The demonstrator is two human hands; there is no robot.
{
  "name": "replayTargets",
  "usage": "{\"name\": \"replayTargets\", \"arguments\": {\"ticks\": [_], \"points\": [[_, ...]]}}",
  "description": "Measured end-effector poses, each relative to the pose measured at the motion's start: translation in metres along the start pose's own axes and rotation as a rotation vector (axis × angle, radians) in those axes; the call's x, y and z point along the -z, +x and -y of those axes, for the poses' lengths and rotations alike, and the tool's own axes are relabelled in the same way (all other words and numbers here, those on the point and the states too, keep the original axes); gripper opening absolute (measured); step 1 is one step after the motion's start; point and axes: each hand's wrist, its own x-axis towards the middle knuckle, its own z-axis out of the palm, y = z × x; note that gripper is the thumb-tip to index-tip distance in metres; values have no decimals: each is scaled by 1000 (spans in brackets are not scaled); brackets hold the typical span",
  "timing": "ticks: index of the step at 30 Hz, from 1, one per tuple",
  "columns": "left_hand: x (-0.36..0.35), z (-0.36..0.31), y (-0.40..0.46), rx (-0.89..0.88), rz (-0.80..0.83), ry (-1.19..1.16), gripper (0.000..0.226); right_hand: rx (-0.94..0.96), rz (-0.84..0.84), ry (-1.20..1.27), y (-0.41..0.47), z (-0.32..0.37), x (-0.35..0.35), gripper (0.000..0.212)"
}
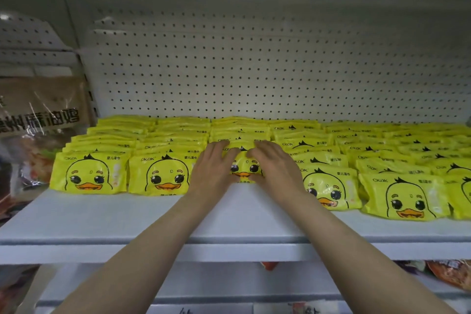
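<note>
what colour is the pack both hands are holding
The baby wipes pack is bright yellow with a cartoon duck face and orange beak; head view.

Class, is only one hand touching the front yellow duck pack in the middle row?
No, the left hand and right hand both hold the yellow duck pack, one each side.

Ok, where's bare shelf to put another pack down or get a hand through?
Free: the white shelf strip between the front row of duck packs and the shelf lip, widest at left and centre, narrowing to the right. Crowded: packs sit tight back to the pegboard; left hand and right hand hold the middle front pack.
</note>
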Motion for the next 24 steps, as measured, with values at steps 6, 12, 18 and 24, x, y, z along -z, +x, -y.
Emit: {"name": "replayTargets", "arguments": {"ticks": [6, 12, 18, 24], "points": [[-1, 15, -5, -77, -35, -75, 73, 0, 14, 97, -2, -9, 4, 61], [-1, 18, 5, -80, -10, -85, 71, -44, -4, 66, 5, -3, 2, 57], [-3, 22, 3, -116, -23, -65, 73, 8, -48, -18, 1, 4, 0, 56], [-3, 21, 5, -115, -28, -60, 72, -65, -43, -20, 1, 14, -2, 54]]}}
